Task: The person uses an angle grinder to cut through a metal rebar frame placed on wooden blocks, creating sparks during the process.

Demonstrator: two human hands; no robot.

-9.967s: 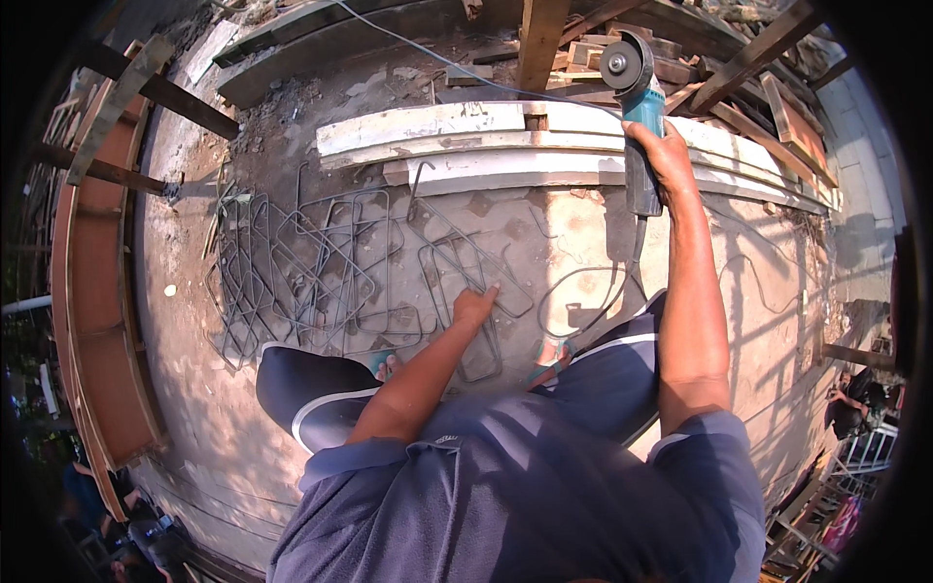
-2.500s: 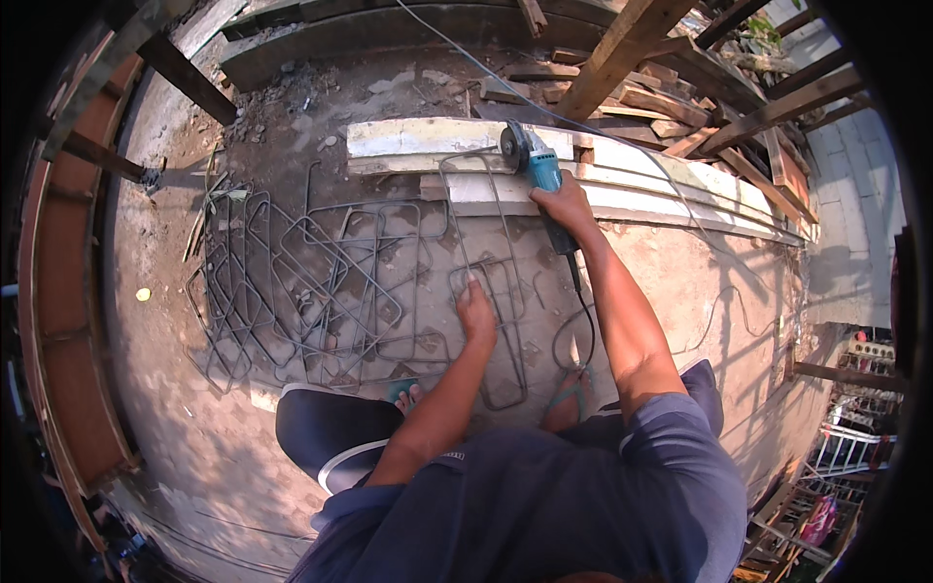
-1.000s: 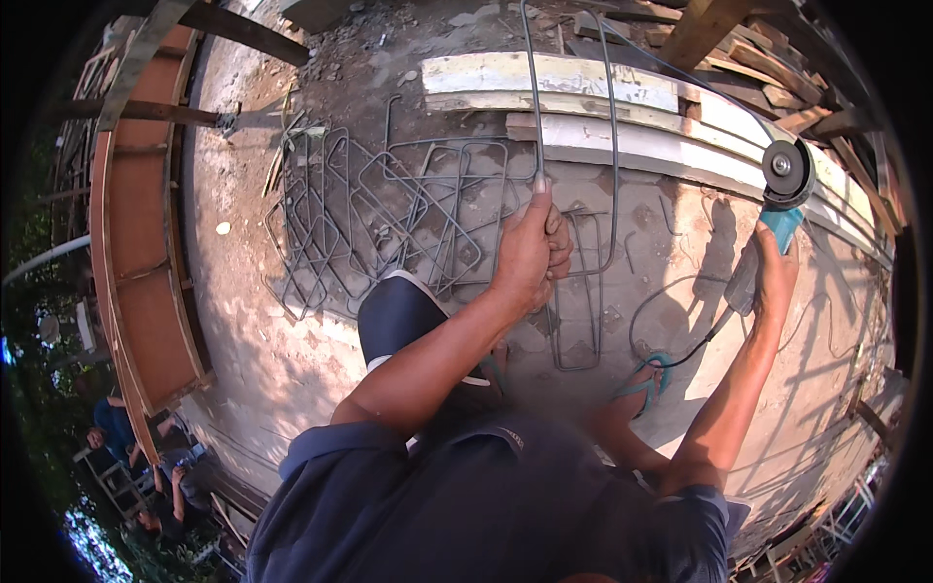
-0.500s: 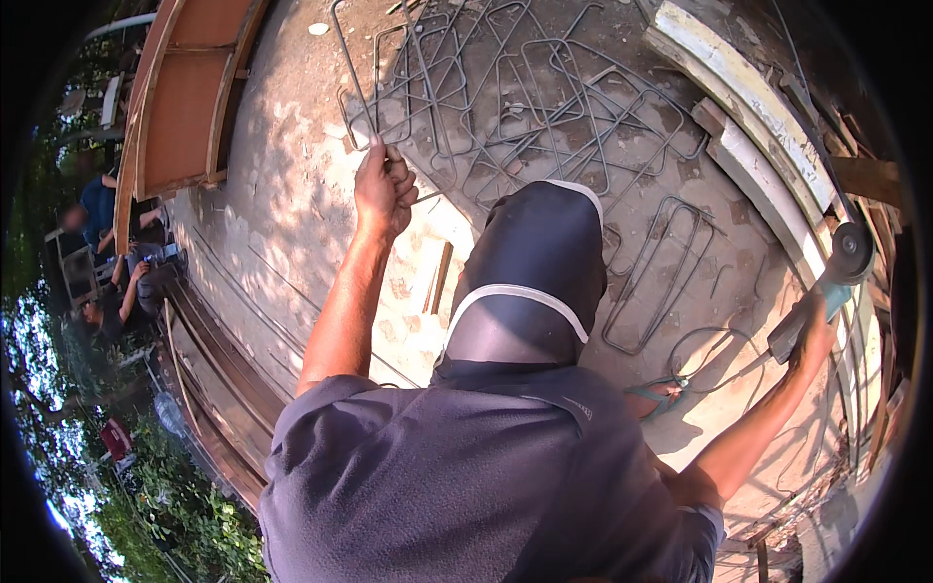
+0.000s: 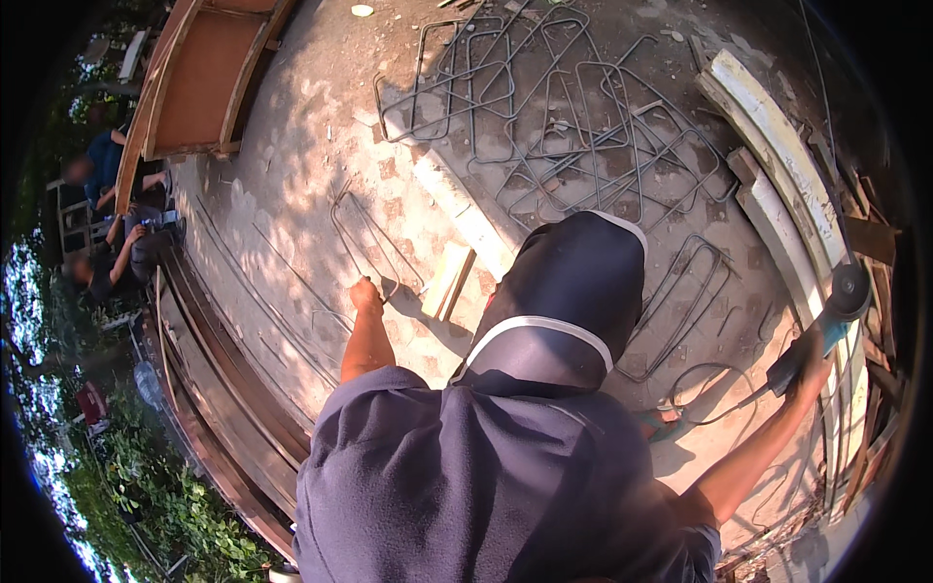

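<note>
At the left, my left hand (image 5: 365, 294) is closed on one end of a bent steel stirrup (image 5: 339, 216), a thin rod formed into a long narrow loop that reaches away over the paving. Out to the right, my right hand (image 5: 812, 367) grips an angle grinder (image 5: 836, 321) with a teal body and a dark round disc (image 5: 851, 284) at its far end. The grinder is beside the white beams, and its cord trails toward the floor. Whether the disc is spinning cannot be made out.
A tangled heap of steel stirrups (image 5: 583, 117) covers the floor ahead; more stirrups (image 5: 685, 301) lie nearer. A wood block (image 5: 448, 280) rests by a pale beam (image 5: 457, 199). White-painted beams (image 5: 777, 146) line the right, brown planks (image 5: 219, 360) the left. People (image 5: 112, 223) sit far left.
My left hand has come lower and slightly left, carrying the stirrup away from the heap. The right hand still holds the grinder, a little lower than before. The view has shifted slightly.
</note>
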